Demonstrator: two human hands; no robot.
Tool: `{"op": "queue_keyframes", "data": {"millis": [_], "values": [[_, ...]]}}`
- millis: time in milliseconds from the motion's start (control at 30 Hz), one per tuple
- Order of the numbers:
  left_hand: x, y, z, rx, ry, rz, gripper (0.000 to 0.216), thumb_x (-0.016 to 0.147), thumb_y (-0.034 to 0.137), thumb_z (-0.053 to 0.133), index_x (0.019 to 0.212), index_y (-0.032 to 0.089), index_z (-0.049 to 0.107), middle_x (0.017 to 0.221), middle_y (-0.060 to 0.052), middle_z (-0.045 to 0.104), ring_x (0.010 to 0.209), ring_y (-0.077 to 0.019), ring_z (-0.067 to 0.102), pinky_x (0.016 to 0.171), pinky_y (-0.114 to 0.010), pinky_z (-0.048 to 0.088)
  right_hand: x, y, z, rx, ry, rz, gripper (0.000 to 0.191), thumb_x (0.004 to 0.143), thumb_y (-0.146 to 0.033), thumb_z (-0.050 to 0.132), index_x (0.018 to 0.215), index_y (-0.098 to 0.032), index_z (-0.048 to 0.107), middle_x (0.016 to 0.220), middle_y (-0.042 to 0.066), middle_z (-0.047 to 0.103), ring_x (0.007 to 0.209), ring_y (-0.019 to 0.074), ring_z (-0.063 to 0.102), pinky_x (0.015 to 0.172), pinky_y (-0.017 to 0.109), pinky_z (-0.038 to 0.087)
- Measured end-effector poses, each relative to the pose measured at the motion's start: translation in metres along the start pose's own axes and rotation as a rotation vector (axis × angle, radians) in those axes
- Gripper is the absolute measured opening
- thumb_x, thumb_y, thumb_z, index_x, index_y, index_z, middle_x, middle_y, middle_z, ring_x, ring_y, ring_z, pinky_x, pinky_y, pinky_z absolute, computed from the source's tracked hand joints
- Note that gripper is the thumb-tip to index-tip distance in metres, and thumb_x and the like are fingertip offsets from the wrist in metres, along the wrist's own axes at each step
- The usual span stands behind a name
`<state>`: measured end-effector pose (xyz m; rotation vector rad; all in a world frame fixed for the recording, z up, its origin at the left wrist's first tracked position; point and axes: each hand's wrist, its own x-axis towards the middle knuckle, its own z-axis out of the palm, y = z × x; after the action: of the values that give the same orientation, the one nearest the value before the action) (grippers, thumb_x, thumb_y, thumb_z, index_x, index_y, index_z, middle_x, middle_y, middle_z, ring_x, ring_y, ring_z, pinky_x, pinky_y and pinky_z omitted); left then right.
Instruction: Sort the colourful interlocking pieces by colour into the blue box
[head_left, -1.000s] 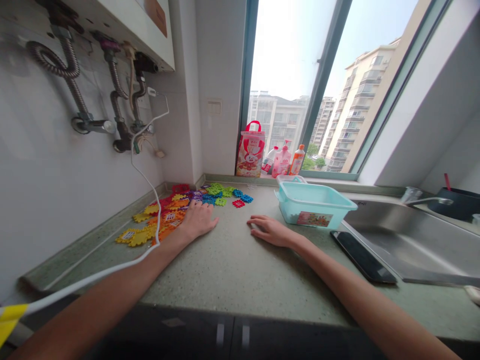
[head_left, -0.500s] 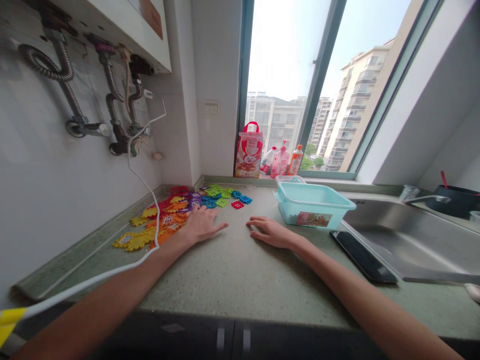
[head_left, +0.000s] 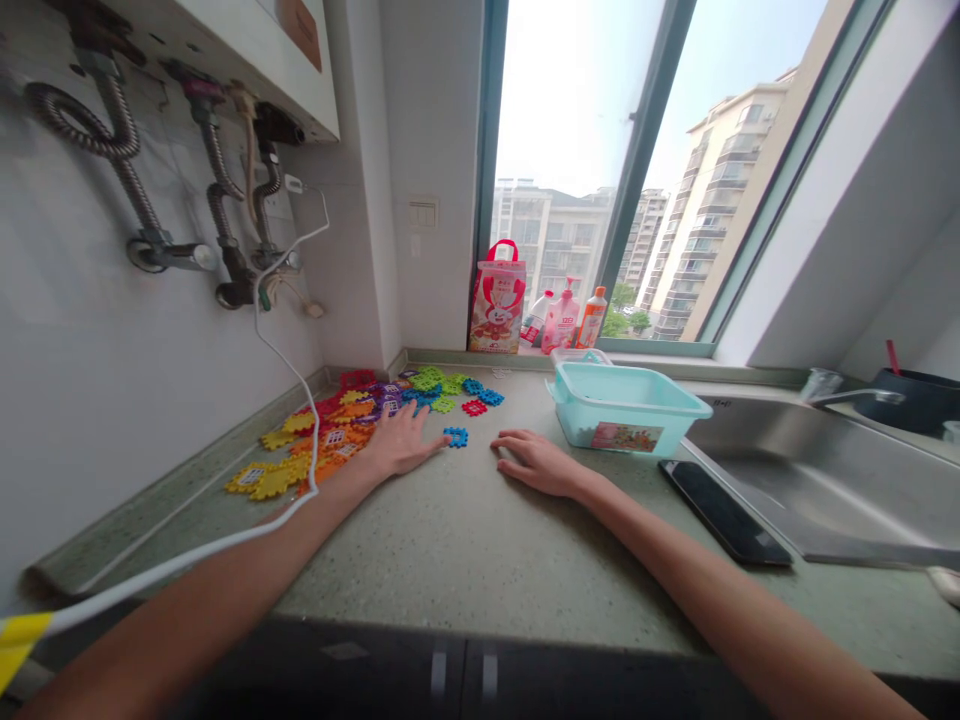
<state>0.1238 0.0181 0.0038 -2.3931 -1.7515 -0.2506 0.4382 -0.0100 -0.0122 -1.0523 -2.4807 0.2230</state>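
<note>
In the head view the left hand lies palm-down on the countertop, fingers slightly spread and holding nothing. Its fingertips are just beside a blue piece at the edge of the pile of coloured pieces. The right hand rests flat nearby, fingers loosely together and empty, with the teal basket and a phone further to its right.

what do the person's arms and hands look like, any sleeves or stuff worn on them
Both forearms are bare, with no sleeves in view. The left hand and right hand wear no gloves, and no ring, watch or bracelet can be seen. A white cable runs close along the left forearm, down to a yellow tag at the lower left edge.
</note>
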Motion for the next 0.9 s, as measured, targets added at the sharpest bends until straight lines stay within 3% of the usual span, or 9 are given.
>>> {"op": "queue_keyframes", "data": {"millis": [167,333,433,733,900], "values": [[0.022,0.001,-0.006,0.092,0.039,0.040,0.114,0.081,0.097,0.033,0.159,0.014,0.043,0.165,-0.026,0.034,0.151,-0.0451,0.034,0.124,-0.061,0.012,0.000,-0.003,-0.001,-0.014,-0.008,0.006,0.042,0.099,-0.040,0.059,0.135,-0.020,0.068,0.145,0.017,0.062,0.133,0.0313,0.059,0.116,0.049,0.045],[0.055,0.006,-0.016,0.108,-0.104,-0.124,0.122,0.079,0.099,0.020,0.145,0.003,0.058,0.141,-0.034,0.059,0.133,-0.0467,0.054,0.115,-0.058,0.030,0.000,-0.001,0.001,0.003,0.010,-0.010,0.041,0.099,-0.040,0.059,0.135,-0.021,0.068,0.145,0.016,0.062,0.133,0.0303,0.060,0.116,0.048,0.045],[0.059,0.015,-0.019,0.092,-0.145,-0.161,0.118,0.081,0.097,0.018,0.135,0.002,0.065,0.134,-0.034,0.063,0.129,-0.0455,0.057,0.108,-0.051,0.039,0.000,0.001,0.001,0.002,0.005,-0.009,0.041,0.099,-0.040,0.059,0.135,-0.022,0.068,0.145,0.016,0.062,0.133,0.0303,0.060,0.116,0.047,0.045],[0.008,0.044,-0.012,0.060,-0.009,0.027,0.103,0.086,0.093,0.025,0.132,0.012,0.069,0.136,-0.028,0.064,0.129,-0.0449,0.054,0.108,-0.055,0.037,-0.001,-0.001,0.001,-0.003,0.019,-0.005,0.047,0.098,-0.041,0.059,0.140,-0.019,0.064,0.145,0.018,0.062,0.134,0.0321,0.060,0.116,0.049,0.046],[-0.028,0.072,-0.022,0.016,0.025,0.168,0.098,0.086,0.094,0.029,0.132,0.017,0.069,0.134,-0.024,0.065,0.125,-0.0420,0.057,0.108,-0.053,0.036,-0.001,-0.003,0.001,0.009,0.053,-0.003,0.054,0.096,-0.040,0.062,0.145,-0.018,0.059,0.149,0.019,0.059,0.137,0.0317,0.058,0.118,0.049,0.044]]}}
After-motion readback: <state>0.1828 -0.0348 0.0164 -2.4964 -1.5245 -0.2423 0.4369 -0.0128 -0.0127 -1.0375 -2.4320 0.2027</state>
